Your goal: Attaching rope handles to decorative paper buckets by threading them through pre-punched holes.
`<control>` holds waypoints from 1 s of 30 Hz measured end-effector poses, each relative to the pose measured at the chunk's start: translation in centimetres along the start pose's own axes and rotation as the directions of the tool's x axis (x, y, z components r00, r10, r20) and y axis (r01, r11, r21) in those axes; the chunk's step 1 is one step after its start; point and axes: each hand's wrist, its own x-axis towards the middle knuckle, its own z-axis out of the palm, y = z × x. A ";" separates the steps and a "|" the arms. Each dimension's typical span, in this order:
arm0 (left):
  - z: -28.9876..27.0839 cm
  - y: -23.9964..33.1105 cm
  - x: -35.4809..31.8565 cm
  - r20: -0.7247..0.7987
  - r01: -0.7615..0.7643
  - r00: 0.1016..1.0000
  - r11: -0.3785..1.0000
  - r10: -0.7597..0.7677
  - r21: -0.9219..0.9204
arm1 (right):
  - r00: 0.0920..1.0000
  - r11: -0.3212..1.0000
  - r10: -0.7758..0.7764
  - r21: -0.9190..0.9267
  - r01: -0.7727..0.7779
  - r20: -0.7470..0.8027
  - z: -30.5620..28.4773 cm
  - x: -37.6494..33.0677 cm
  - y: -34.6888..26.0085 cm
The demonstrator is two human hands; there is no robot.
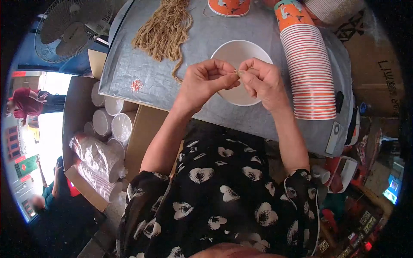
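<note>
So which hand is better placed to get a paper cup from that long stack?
Probably the right hand: it's closer to the stack of orange paper cups, which lies on its side of the table. The left hand is farther across. Both come together over the open paper cup.

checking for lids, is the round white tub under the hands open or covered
Open: the round white tub shows its interior inside an uncovered rim.

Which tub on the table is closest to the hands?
The tub with its open white inside showing. The orange tub sits farther away, and the rest are nested in a long stack at right.
</note>
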 end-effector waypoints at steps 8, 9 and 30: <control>-0.1 -0.4 0.1 -0.042 0.008 0.999 0.999 -0.009 -0.039 | 1.000 0.994 0.001 0.111 0.000 -0.010 0.5 0.0 0.4; -0.1 -0.6 0.1 -0.043 -0.008 0.999 1.000 0.007 -0.022 | 1.000 0.995 -0.002 0.104 0.002 0.001 0.5 -0.1 0.3; 0.1 -0.5 0.0 -0.017 -0.017 1.000 0.999 0.017 -0.035 | 0.997 0.995 -0.003 0.104 -0.005 0.079 -0.2 0.0 0.2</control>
